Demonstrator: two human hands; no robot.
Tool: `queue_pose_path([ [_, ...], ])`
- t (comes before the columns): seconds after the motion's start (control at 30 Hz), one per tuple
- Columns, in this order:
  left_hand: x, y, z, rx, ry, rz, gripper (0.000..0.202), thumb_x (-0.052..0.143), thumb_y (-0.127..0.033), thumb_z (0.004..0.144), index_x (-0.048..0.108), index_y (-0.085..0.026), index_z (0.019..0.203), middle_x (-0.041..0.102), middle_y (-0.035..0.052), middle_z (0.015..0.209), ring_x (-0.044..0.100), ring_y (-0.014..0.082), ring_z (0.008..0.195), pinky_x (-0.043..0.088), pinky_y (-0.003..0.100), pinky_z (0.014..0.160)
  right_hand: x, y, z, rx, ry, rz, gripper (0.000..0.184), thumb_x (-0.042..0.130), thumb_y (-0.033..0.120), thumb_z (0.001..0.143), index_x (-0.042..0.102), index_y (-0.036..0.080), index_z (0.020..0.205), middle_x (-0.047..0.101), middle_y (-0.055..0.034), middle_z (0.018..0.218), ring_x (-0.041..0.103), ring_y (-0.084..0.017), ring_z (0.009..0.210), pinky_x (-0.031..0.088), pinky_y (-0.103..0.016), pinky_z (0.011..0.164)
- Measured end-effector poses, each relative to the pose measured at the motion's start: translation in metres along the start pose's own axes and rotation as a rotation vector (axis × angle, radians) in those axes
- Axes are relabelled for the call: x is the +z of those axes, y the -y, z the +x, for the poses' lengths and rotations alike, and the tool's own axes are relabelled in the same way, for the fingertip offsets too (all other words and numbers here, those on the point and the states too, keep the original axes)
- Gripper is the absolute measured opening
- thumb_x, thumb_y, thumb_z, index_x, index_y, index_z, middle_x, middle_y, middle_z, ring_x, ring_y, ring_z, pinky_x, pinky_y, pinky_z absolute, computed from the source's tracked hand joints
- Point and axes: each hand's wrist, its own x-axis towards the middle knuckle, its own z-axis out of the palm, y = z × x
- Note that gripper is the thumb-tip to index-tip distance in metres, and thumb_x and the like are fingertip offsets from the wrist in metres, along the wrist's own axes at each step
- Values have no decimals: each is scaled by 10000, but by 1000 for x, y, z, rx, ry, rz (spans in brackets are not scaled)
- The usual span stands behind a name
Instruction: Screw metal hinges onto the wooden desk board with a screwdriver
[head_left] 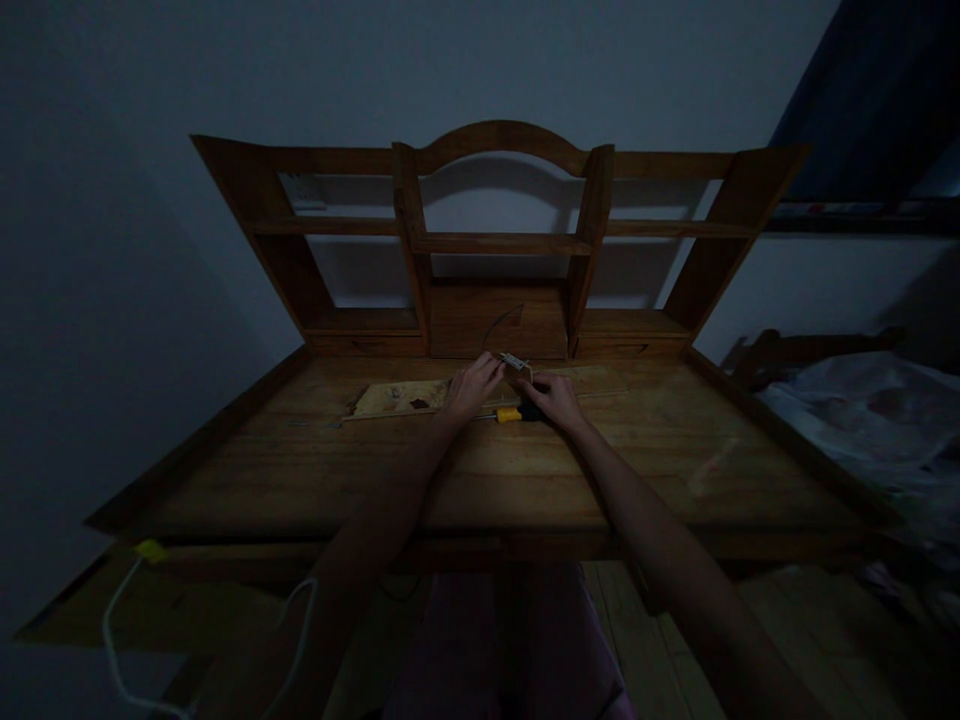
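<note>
My left hand (474, 387) and my right hand (553, 397) meet over the middle of a wooden desk. Between their fingers is a small pale metal piece (513, 361), perhaps a hinge; the dim light hides its exact kind. Fingers of both hands are closed at it. A thin dark wire (501, 318) rises behind my left fingers. Below the hands lies a screwdriver (509, 414) with a yellow and black handle, its shaft pointing left. Under my left hand is a rough, splintered strip of board (401, 398).
A wooden shelf unit (499, 243) stands along the desk's (517, 490) back edge. At the right, a pale plastic bag (862, 405) lies beside the desk. A white cable (112, 640) hangs at the lower left, near a yellow tag (150, 550).
</note>
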Motion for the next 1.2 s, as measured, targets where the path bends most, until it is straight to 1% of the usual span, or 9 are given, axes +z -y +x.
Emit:
queue_pose_path([
  [0.13,1,-1,0,-20,-15,11,339,354,-370,1051,641,-193,1085,633,65,1065,647,142,895,477,230,759,-1,0,1,-30,-7,-16,484,492,556,934,683,185,689,687,-54,729,635,-198,687,436,-289,676],
  [0.23,-1,-2,0,-24,-4,-21,299,384,-370,1044,612,-197,1131,626,68,1105,646,149,936,486,235,790,-1,0,1,-29,0,-16,480,487,554,935,685,183,705,687,-53,745,629,-191,692,434,-286,675],
  [0.4,-4,-2,0,-18,6,-45,261,437,-371,1026,611,-196,1108,614,68,1079,638,142,869,492,238,764,0,-2,1,-33,2,-13,486,491,543,935,665,179,664,661,-43,697,608,-181,656,428,-283,651],
  [0.53,-5,-3,0,-14,9,-36,232,447,-343,1021,616,-193,1080,602,63,1048,622,128,822,480,228,739,1,-3,1,-30,0,-12,462,497,521,935,675,181,678,673,-43,713,617,-183,670,434,-283,661],
  [0.63,-4,-3,0,-16,8,-16,211,460,-325,1014,620,-189,1014,594,57,1009,613,128,788,471,234,725,1,-2,1,-22,-9,-17,476,497,534,934,662,184,657,663,-38,690,614,-181,653,428,-280,644],
  [0.73,-3,-4,0,-30,3,-1,215,450,-319,1017,621,-190,998,596,63,1010,617,134,785,469,243,722,1,-2,0,-12,-9,-22,497,493,558,932,659,183,651,662,-48,674,613,-186,648,429,-282,636],
  [0.83,-3,-4,-1,-32,-1,0,258,398,-319,1037,621,-189,1028,607,74,1036,636,149,845,478,250,752,1,-2,0,-6,-6,-22,504,482,568,933,670,183,668,674,-60,689,614,-193,658,433,-287,646],
  [0.97,-2,-2,-1,1,-2,-26,301,343,-303,1053,613,-186,1116,621,93,1085,647,171,963,490,266,828,1,-2,0,-11,-13,-35,524,474,585,931,642,188,633,650,-47,661,588,-181,626,410,-287,630],
  [1.2,2,-1,-1,-4,-17,-35,314,329,-299,1054,609,-187,1143,635,96,1100,639,177,997,494,272,851,0,-2,1,-42,-9,10,470,490,537,938,682,184,694,680,-37,718,627,-183,676,416,-275,654],
])
